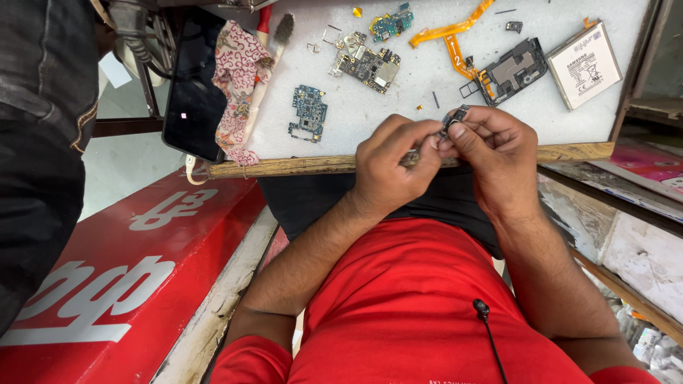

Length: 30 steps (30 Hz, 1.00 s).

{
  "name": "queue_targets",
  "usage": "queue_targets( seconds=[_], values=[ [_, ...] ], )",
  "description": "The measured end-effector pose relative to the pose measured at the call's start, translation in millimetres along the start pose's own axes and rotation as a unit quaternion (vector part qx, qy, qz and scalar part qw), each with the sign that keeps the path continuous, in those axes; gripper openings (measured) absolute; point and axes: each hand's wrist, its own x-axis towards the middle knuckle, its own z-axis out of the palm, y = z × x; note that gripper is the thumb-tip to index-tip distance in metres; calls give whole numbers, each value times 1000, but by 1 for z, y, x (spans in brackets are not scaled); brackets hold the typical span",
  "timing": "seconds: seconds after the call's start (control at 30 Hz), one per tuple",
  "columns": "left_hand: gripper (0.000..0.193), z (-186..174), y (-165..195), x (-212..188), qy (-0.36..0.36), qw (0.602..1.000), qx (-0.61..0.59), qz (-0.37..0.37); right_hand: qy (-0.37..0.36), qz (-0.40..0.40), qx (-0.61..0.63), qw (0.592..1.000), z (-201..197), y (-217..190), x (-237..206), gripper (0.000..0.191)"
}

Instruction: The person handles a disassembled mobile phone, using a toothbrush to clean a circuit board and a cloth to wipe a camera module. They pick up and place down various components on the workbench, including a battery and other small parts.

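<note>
Pinching a small dark part [454, 117] in the right hand [501, 153], just above the near wooden edge of the tabletop [427, 78]. Closing the left hand [391, 167] on a thin tool [415, 158] (hard to make out) and meeting the part. Apparently mid-way through fiddly work on it; probably calls for a steady pinch. Farther off: blue circuit board [309, 112] left, battery [583, 65] right.

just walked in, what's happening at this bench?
A person in a red shirt has a phone taken apart on a white work board. Both hands meet at the board's near edge: the right hand pinches a small dark part while the left hand works on it with a thin tool. Circuit boards, an orange ribbon cable, a battery and the phone screen lie spread around.
</note>
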Motion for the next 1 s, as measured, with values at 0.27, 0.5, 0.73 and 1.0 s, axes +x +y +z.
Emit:
queue_targets(
  seconds=[0.27, 0.5, 0.73, 1.0],
  values=[
    [20, -26, 9, 12, -31, 999, 6, -9, -79, 1, -11, 997, -10, -4, -1, 17],
    [20, -24, 15, 9, -52, 996, 71, 32, -75, -37, -96, 992, -1, -2, -7, 19],
    [24, -11, 6, 1, -42, 990, 112, 77, -70, -24, -82, 994, -5, -1, -6, 20],
    [24, -6, 2, 0, -37, 990, 108, 88, -66, -30, -96, 993, -5, 0, -5, 21]
  ],
)
